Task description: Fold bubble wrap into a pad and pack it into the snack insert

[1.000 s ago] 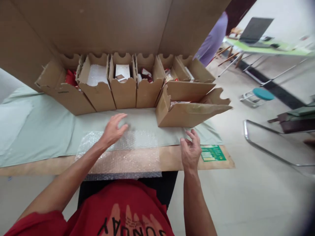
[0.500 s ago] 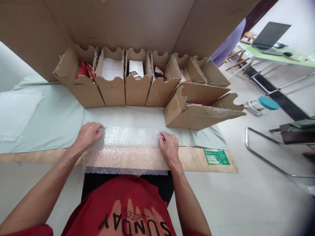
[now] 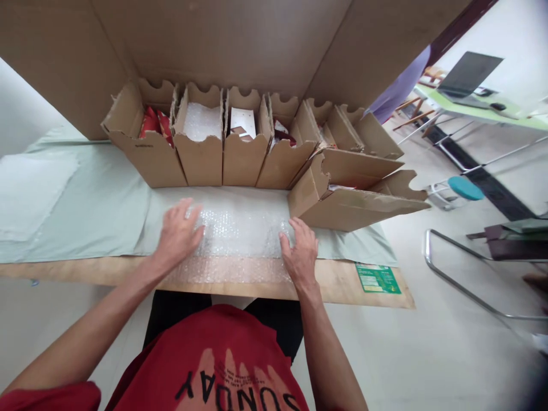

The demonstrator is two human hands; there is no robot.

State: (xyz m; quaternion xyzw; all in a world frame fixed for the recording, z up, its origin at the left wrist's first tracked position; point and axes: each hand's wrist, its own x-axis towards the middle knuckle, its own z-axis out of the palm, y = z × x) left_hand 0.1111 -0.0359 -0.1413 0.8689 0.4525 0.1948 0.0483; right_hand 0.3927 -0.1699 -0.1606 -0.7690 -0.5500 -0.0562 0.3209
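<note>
Pushed farther onto the table [image 3: 85, 269], the bubble wrap [image 3: 240, 228] now lies under the spread-fingered left hand [image 3: 180, 234] and right hand [image 3: 302, 254]; seemingly light, limp and slippery, best pinched at its side edges.

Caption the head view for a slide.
Left hand and right hand flat on bubble wrap, before a row of cardboard bins.

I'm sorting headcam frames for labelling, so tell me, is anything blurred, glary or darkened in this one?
Head view: soft, even daylight with no hard shadows. The bubble wrap under the left hand and right hand shows a faint sheen but no real glare. The centre is sharp. The laptop at far right is soft, the right edge looks smeared, and the lower right corner is darkened.
</note>
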